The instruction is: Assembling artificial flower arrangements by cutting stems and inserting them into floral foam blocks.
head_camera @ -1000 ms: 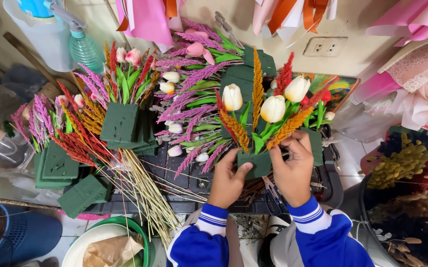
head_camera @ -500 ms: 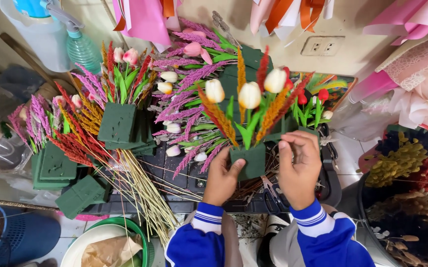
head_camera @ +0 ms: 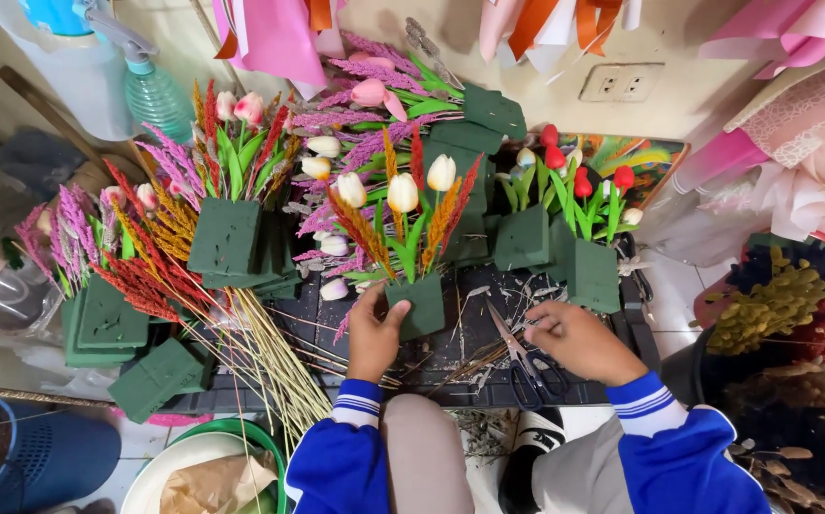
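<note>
Left hand (head_camera: 374,333) clamped on green foam block (head_camera: 419,303) of white artificial tulips (head_camera: 403,193), steadying it upright; right hand (head_camera: 576,339) loosely curled, empty, beside black-handled scissors (head_camera: 524,362).

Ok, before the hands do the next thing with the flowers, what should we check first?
1. Left hand grips the green foam block: ok.
2. Tulips in that block stand upright: ok.
3. Right hand is empty, resting by the scissors: ok.
4. Scissors lie flat on the black tray, blades pointing away from the person: ok.
5. Scissor blades closed: cannot tell.
6. Tray free of litter: not ok, cut stems lie all over it.
</note>
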